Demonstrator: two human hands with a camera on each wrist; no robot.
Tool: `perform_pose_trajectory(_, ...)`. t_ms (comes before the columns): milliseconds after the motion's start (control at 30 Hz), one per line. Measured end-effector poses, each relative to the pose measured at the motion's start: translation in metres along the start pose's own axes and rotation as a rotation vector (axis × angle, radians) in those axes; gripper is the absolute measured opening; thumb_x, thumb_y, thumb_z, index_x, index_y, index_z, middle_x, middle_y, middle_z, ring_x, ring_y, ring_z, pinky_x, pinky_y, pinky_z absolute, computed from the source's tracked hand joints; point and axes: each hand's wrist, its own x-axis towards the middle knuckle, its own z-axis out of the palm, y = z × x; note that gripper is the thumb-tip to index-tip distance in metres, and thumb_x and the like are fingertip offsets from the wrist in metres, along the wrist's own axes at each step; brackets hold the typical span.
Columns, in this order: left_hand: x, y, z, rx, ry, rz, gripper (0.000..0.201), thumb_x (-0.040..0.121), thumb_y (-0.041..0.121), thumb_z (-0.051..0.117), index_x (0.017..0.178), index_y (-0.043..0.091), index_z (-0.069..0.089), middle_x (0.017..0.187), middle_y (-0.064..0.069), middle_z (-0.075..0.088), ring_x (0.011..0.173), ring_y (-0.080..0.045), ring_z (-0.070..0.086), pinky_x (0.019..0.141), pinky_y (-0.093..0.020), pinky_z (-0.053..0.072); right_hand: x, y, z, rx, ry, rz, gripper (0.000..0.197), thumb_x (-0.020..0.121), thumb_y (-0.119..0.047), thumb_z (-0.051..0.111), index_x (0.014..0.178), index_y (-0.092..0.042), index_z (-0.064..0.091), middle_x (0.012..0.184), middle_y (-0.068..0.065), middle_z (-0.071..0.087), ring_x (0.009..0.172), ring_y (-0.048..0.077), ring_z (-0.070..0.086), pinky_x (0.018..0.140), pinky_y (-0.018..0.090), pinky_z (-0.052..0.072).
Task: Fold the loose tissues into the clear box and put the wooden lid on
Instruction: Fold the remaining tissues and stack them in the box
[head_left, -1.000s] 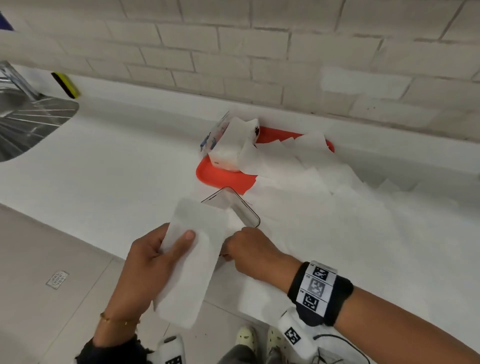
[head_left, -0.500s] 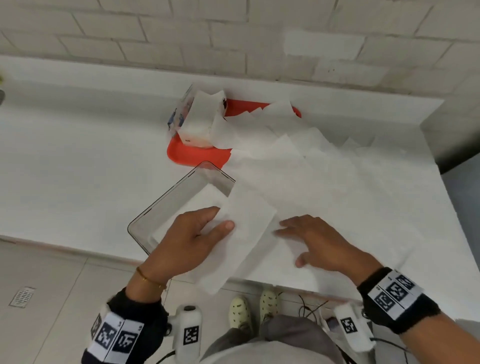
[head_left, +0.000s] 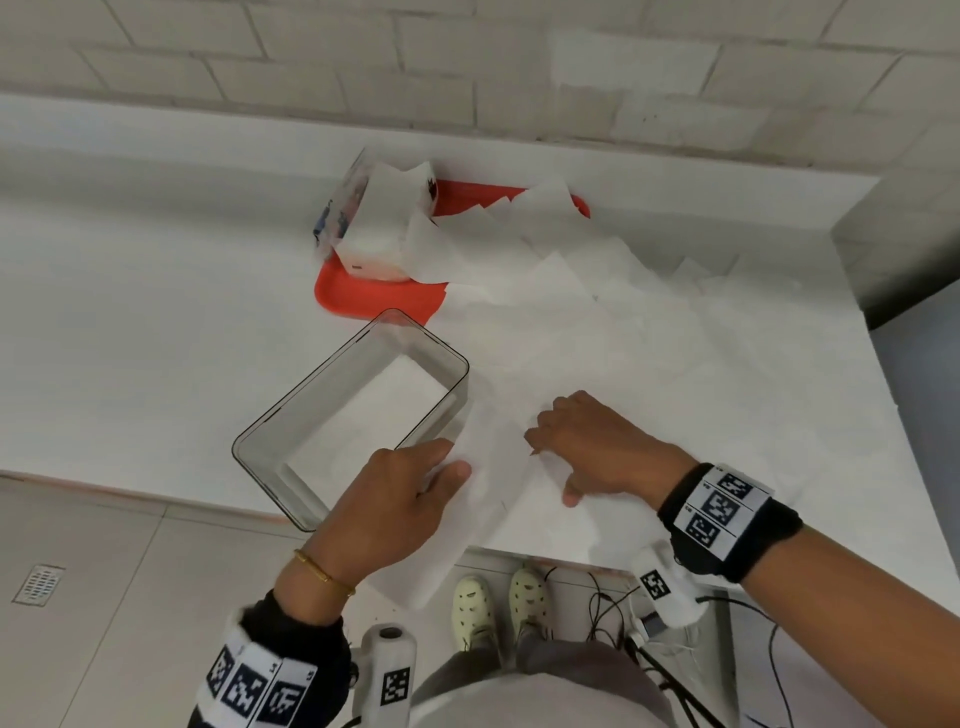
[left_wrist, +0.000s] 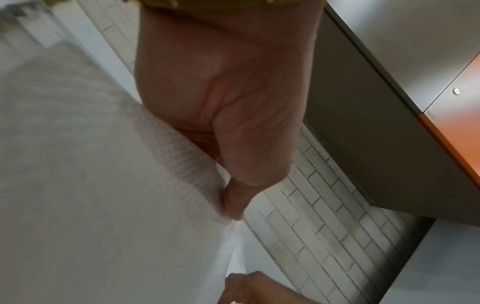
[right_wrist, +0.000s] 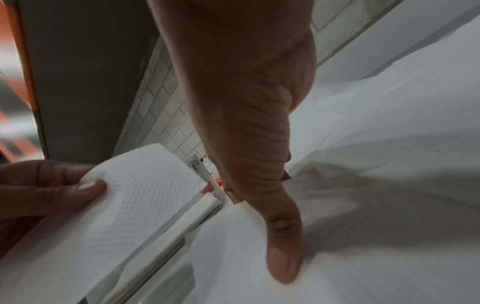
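The clear box (head_left: 270, 415) stands open near the counter's front edge, with white tissue lying flat on its bottom. My left hand (head_left: 447, 462) is at the box's near right corner and pinches a folded tissue (head_left: 457, 540) between thumb and fingers; the tissue hangs over the counter edge. The left wrist view shows the thumb (left_wrist: 233, 205) pressed on it. Just to the right, my right hand (head_left: 550, 457) rests on the loose tissues (head_left: 597, 332), fingers curled into a bunched sheet (right_wrist: 337, 195) and thumb (right_wrist: 283, 257) stretched out. No wooden lid is in view.
A red tray (head_left: 374, 296) behind the box carries an opened tissue pack (head_left: 379, 234). Loose sheets spread from the tray across the right half of the white counter (head_left: 130, 338). A tiled wall (head_left: 467, 62) runs along the back. Cables (head_left: 613, 603) lie on the floor below.
My left hand has carried the folded tissue from over the box to its near right corner. My right hand, flat on the sheets before, has curled its fingers into one.
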Motion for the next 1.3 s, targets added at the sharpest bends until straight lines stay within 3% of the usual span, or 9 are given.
perform_pose_trajectory(133,-0.004,0.003,0.001,-0.015,0.053,-0.048,0.049,0.099,0.06,0.043,0.085,0.015,0.061,0.067,-0.002,0.061,0.061,-0.022,0.056,0.057,-0.037,0.047,-0.001,0.007,-0.008,0.163,0.018,0.02,0.036,0.086,-0.051,0.078,0.116,-0.031,0.071,0.103,-0.011,0.059,0.103,0.015,0.046,0.091,0.028,0.033)
perform_pose_trajectory(267,-0.003,0.014,-0.006,0.004,0.152,-0.079,0.042,0.106,0.028,0.059,0.07,0.036,0.039,0.056,0.023,0.052,0.054,-0.005,0.05,0.051,-0.016,0.036,-0.015,0.023,-0.038,0.515,0.109,0.073,0.024,0.085,-0.044,0.084,0.101,-0.027,0.078,0.102,-0.013,0.071,0.102,0.01,0.065,0.089,0.028,0.05)
perform_pose_trajectory(433,0.001,0.023,-0.01,-0.047,0.259,-0.099,0.053,0.105,0.016,0.059,0.066,0.031,0.027,0.052,0.016,0.042,0.05,-0.009,0.041,0.052,-0.015,0.035,-0.051,0.049,-0.087,0.984,0.446,0.139,0.024,0.084,-0.034,0.086,0.073,-0.023,0.069,0.077,-0.009,0.069,0.077,0.012,0.064,0.081,0.027,0.048)
perform_pose_trajectory(667,0.031,0.052,-0.005,-0.218,0.379,-0.091,0.043,0.11,0.028,0.05,0.07,0.019,0.041,0.056,0.011,0.035,0.056,-0.012,0.033,0.054,-0.022,0.029,-0.093,0.04,-0.129,1.536,0.709,0.024,0.038,0.091,-0.024,0.065,0.125,-0.006,0.07,0.114,0.01,0.078,0.1,0.022,0.073,0.084,0.028,0.057)
perform_pose_trajectory(733,0.048,0.058,-0.001,-0.403,0.383,-0.12,0.041,0.111,0.034,0.049,0.081,0.005,0.051,0.068,0.009,0.039,0.065,-0.01,0.036,0.064,-0.027,0.034,-0.096,0.034,-0.131,1.592,0.703,-0.003,0.038,0.092,-0.024,0.062,0.127,-0.009,0.07,0.115,0.009,0.077,0.101,0.022,0.072,0.084,0.031,0.058)
perform_pose_trajectory(933,0.082,0.092,0.004,-0.946,0.252,-0.293,0.022,0.106,0.022,0.062,0.09,0.03,0.074,0.093,0.027,0.076,0.092,0.018,0.066,0.092,-0.007,0.045,-0.089,0.019,-0.13,1.578,0.684,0.076,0.04,0.095,-0.031,0.067,0.126,-0.006,0.067,0.098,0.01,0.077,0.073,0.02,0.065,0.063,0.027,0.049)
perform_pose_trajectory(1067,0.083,0.099,0.007,-1.105,0.196,-0.286,0.026,0.107,0.027,0.059,0.127,0.019,0.073,0.132,0.005,0.074,0.13,-0.01,0.064,0.117,-0.034,0.041,-0.078,0.009,-0.117,1.463,0.692,0.192,0.012,0.104,-0.026,0.062,0.105,-0.015,0.066,0.082,0.002,0.08,0.066,0.014,0.069,0.06,0.024,0.049)
perform_pose_trajectory(1167,0.082,0.094,0.015,-1.135,0.18,-0.273,0.035,0.112,0.032,0.047,0.134,0.017,0.07,0.136,-0.001,0.072,0.13,-0.019,0.065,0.117,-0.043,0.043,-0.065,0.004,-0.099,1.345,0.753,0.308,0.015,0.101,-0.037,0.068,0.092,-0.026,0.064,0.067,0.001,0.07,0.062,0.016,0.052,0.064,0.031,0.04)
perform_pose_trajectory(1300,0.077,0.096,0.023,-1.148,0.171,-0.356,0.044,0.113,0.043,0.041,0.124,0.018,0.075,0.125,-0.004,0.077,0.119,-0.019,0.072,0.111,-0.045,0.05,-0.047,-0.005,-0.077,1.205,0.846,0.446,0.022,0.096,-0.047,0.07,0.094,-0.026,0.066,0.087,0.01,0.07,0.068,0.018,0.059,0.066,0.034,0.048)
